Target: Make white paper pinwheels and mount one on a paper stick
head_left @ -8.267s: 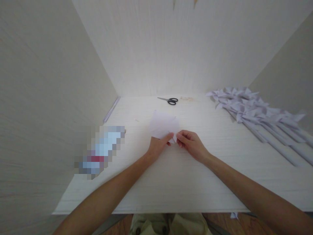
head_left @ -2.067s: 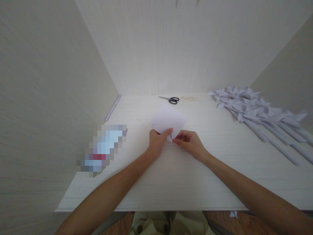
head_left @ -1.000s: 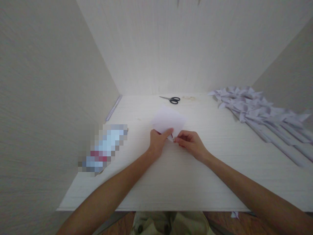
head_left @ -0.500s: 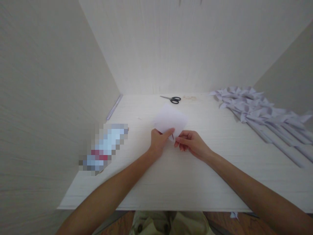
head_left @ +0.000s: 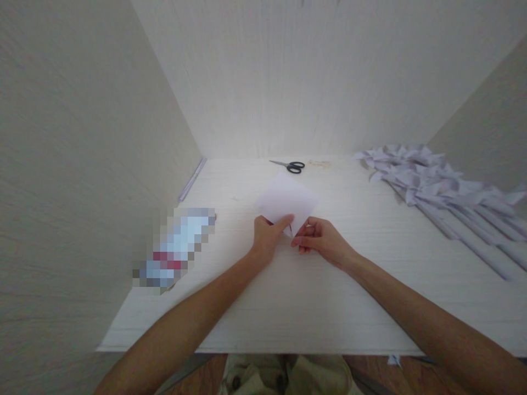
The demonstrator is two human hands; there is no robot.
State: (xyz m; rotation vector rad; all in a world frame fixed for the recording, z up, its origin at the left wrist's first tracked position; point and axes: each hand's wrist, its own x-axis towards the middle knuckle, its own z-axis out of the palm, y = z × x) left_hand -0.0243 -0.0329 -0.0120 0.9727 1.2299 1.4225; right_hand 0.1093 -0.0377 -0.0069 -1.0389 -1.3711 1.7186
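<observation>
White paper sheet (head_left: 287,198) pinched at its near corner between both hands.

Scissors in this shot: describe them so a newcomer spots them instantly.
Start at the white table and go to its far edge by the back wall. The scissors lie flat there, beyond the paper sheet: the only black-handled, metal thing among pale paper.

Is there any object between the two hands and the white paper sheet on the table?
Nothing visible. The left hand and the right hand both already pinch the near corner of the paper sheet. The scissors lie apart, behind it.
</observation>
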